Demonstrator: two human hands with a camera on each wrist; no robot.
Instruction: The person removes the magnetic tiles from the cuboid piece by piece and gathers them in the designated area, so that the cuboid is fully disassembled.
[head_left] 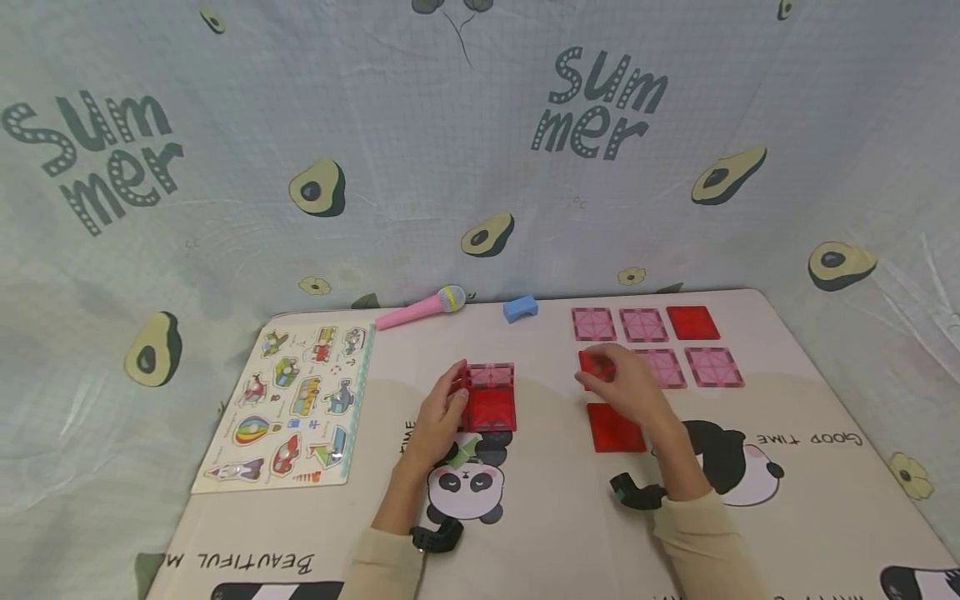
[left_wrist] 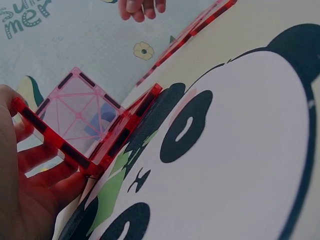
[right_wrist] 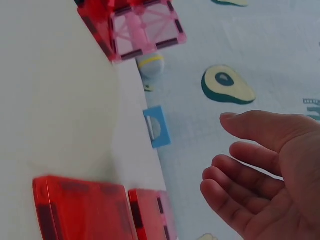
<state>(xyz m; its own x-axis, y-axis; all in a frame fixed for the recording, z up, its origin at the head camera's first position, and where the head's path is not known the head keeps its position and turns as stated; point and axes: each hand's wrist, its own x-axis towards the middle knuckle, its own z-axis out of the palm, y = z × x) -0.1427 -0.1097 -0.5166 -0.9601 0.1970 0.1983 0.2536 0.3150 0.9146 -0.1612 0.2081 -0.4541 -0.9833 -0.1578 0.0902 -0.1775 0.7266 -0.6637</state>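
In the head view a small build of magnetic tiles stands mid-table: a red square tile (head_left: 492, 408) lies flat, with a pink clear tile (left_wrist: 77, 112) upright at its back. Another red tile (left_wrist: 55, 137) stands at its left side. My left hand (head_left: 442, 412) holds that upright red tile, fingers on its outer face. My right hand (head_left: 626, 383) is over a red tile (head_left: 592, 363) on the right. In the right wrist view, the right hand (right_wrist: 265, 170) has loosely bent fingers, thumb apart, and nothing in its grasp.
Pink tiles (head_left: 643, 325) and red tiles (head_left: 617, 428) lie in rows at the right. A blue block (head_left: 520, 309) and a pink toy microphone (head_left: 420, 309) are near the back edge. A picture puzzle board (head_left: 288, 408) lies at the left.
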